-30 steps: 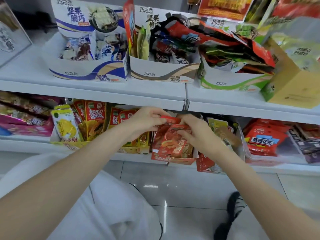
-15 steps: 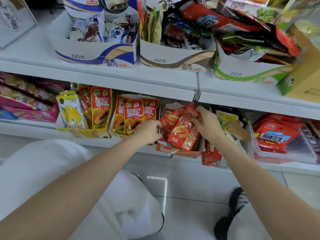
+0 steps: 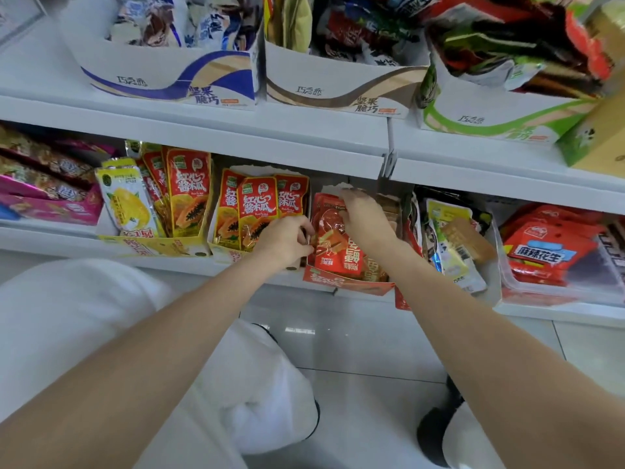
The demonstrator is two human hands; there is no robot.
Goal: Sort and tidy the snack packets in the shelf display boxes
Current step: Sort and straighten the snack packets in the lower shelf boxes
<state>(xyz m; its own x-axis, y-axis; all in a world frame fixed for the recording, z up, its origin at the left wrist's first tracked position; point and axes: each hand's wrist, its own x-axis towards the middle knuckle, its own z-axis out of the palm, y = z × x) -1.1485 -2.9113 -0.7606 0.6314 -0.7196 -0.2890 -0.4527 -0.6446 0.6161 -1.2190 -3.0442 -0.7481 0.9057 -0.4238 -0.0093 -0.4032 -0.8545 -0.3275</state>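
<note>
reaching into the lower shelf, both hands work at the red snack packets [image 3: 341,247] standing in a red display box [image 3: 348,282] near the shelf's front edge. the left hand [image 3: 284,242] has its fingers curled, pinching the left edge of the front packet. the right hand [image 3: 365,221] lies over the tops of the packets with fingers bent down onto them; whether it truly grips one i cannot tell. just left of the red box stands a yellow display box [image 3: 230,253] of papaya packets [image 3: 258,211], upright in a row, and further left another yellow box [image 3: 159,245] with more papaya packets and a yellow mango packet [image 3: 126,198]. right of the hands sits a jumble of mixed packets [image 3: 453,238], then a clear tub [image 3: 575,279] of red peanut packets [image 3: 548,245]. on the upper shelf [image 3: 270,133] stand three white display boxes [image 3: 338,86] filled untidily.
</note>
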